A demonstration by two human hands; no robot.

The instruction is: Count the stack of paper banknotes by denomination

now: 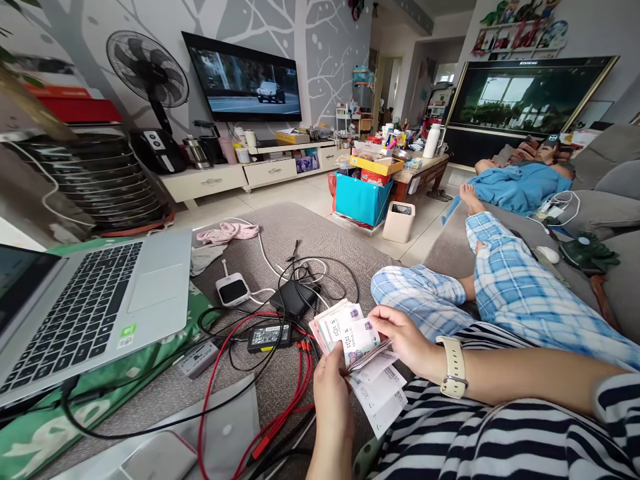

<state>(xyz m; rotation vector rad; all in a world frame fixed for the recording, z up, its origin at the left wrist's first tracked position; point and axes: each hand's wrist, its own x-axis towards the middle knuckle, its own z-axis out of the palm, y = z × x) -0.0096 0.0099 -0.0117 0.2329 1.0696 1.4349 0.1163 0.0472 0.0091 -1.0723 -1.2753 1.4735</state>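
Observation:
A fanned stack of banknotes (pixel 353 330) is held over my lap, its notes pale with pink, green and purple print. My left hand (pixel 334 380) grips the stack at its lower edge, thumb on top. With finger and thumb, my right hand (pixel 400 333) pinches the top right corner of the notes. Below them hang white printed paper slips (pixel 380 393), which seem to be held together with the notes. A cream watch is on my right wrist. Part of each hand's fingers is hidden behind the paper.
To the left lie an open laptop (pixel 100 300), a black power adapter (pixel 270 337), a small white device (pixel 233 289) and tangled black, red and white cables. A blue box (pixel 363 199) and a bin (pixel 399 221) stand ahead. Another person reclines under a blue cover at right.

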